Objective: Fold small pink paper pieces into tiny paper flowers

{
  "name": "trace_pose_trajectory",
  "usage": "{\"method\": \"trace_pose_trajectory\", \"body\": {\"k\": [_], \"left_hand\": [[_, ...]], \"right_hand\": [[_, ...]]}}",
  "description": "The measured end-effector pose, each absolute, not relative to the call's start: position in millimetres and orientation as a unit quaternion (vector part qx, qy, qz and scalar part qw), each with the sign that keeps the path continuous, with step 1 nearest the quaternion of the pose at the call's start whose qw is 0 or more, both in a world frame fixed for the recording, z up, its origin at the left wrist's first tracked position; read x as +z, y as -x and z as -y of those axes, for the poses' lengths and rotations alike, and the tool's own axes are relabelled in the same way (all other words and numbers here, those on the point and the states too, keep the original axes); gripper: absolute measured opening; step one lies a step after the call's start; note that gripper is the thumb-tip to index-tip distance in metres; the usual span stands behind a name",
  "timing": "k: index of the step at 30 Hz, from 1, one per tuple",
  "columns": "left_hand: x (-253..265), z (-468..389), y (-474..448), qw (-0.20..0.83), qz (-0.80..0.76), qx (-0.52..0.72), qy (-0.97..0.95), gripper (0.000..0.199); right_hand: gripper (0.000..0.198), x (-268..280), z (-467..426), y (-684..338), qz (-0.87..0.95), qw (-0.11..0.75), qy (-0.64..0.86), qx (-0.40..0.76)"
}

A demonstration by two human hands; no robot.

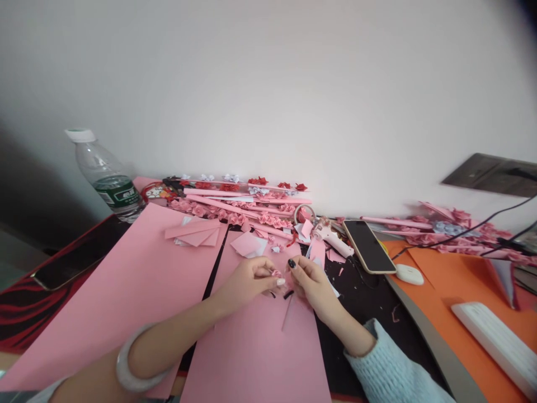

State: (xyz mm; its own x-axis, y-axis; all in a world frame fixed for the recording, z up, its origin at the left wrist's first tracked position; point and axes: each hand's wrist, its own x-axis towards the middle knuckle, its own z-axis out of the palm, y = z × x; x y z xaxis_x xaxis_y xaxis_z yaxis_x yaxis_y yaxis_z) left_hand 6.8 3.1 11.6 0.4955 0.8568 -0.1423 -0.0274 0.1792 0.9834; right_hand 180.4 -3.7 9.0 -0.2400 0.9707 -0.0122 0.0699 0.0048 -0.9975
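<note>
Your left hand [247, 281] pinches a small pink paper flower [277, 273] between thumb and fingers, just above the narrow pink sheet [255, 358] in front of you. Your right hand [312, 284] is just beside it, its thumb and fingers bent in toward the flower; you can't tell from this view whether they are gripping anything. Below your right fingertips a thin grey stick [287, 313] slants over the pink sheet, and you can't tell whether it hangs or lies there. Beyond your hands are folded pink paper pieces [245, 244] and a glue gun [331, 238], with a phone [369, 246] to the right of the gun and a white earbud case [410, 274] just beside that phone. Along the foot of the wall [293, 101] you have a pile of pink paper rods [222, 205] and paper flowers, with red ones [258, 181] at the back. To your left, a wide pink sheet [138, 291] lies near a second phone [69, 267], and a water bottle [109, 179] stands behind. To your far right, orange sheets [448, 285] lie under a white keyboard [497, 341].
</note>
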Motion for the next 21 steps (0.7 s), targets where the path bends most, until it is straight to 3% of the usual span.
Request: {"method": "trace_pose_trajectory", "body": {"k": [8, 13, 21], "left_hand": [[11.2, -5.7, -5.3, 0.690, -0.373, 0.342, -0.518, 0.027], [10.8, -8.8, -5.4, 0.633, -0.387, 0.387, -0.548, 0.025], [10.8, -7.1, -4.8, 0.624, -0.402, 0.385, -0.549, 0.020]], "right_hand": [[0.032, 5.9, 6.1, -182.2, 0.628, 0.410, 0.484, 0.451], [0.035, 8.2, 9.3, -181.7, 0.639, 0.410, 0.482, 0.439], [0.027, 12.9, 10.6, -178.5, 0.661, 0.392, 0.464, 0.441]]}}
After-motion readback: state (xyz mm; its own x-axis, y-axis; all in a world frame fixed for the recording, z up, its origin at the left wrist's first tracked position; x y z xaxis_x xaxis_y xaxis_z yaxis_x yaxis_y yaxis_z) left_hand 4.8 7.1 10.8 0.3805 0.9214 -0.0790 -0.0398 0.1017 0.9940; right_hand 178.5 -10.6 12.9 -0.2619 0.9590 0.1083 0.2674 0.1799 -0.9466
